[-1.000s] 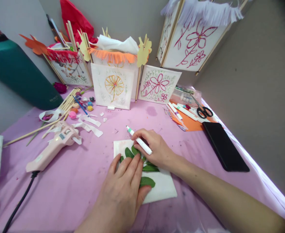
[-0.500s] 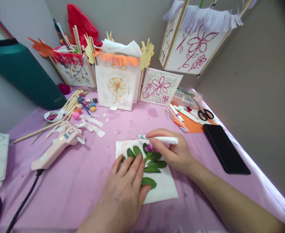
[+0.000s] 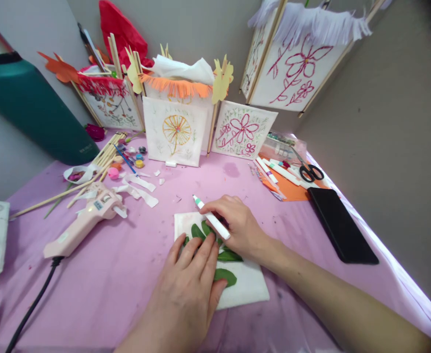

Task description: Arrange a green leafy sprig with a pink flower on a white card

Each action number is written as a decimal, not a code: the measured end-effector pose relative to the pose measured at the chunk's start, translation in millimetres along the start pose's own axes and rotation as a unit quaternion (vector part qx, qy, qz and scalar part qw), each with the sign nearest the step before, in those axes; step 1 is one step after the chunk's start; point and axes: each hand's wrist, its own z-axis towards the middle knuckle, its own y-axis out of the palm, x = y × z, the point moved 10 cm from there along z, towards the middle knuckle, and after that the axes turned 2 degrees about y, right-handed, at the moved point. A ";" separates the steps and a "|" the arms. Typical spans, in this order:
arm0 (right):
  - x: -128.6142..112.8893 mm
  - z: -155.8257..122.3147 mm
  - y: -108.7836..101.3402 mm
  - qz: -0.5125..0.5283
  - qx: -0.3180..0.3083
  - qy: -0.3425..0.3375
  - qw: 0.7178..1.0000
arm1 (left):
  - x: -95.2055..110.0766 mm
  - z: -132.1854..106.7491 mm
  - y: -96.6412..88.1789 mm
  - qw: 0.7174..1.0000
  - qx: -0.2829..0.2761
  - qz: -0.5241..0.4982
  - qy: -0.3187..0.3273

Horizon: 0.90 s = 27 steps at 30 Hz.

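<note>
My right hand [image 3: 242, 228] is closed around a white marker [image 3: 217, 225] with a green band, its tip pointing up and left just past the top edge of a white fabric-like panel [image 3: 247, 287]. Under both hands lies a sprig with green leaves [image 3: 226, 277] on the panel; its purple blossom is hidden behind my right hand. With fingers stretched out flat, my left hand [image 3: 189, 284] presses the sprig against the panel, covering the lower left part of both.
A pink glue gun [image 3: 86, 220] with a black cord lies left. Behind stand decorated panels [image 3: 175, 130] and a green bottle [image 3: 35, 108]. On the right are a black phone [image 3: 342, 224], scissors [image 3: 311, 172] and several markers [image 3: 283, 171] on orange paper.
My right hand has moved left with the marker, which now slants more steeply, and it covers the purple blossom. My left hand has stayed in place.
</note>
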 end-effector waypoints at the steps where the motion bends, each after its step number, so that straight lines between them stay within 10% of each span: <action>1: -0.1 -0.2 -0.1 0.000 -0.001 0.000 1.000 | -0.2 0.0 0.2 1.000 0.000 -0.002 0.000; 13: -0.3 1.0 -1.5 -0.002 0.002 0.005 1.000 | 0.0 -0.1 1.6 1.000 -0.009 -0.004 0.000; 21: 16.4 -6.9 -52.0 0.170 0.101 0.139 0.970 | 0.9 0.5 0.3 1.000 -0.011 0.004 0.006; 27: 2.9 -9.5 -54.9 0.136 0.066 0.097 0.984 | 1.3 0.0 -0.3 1.000 -0.010 0.006 0.009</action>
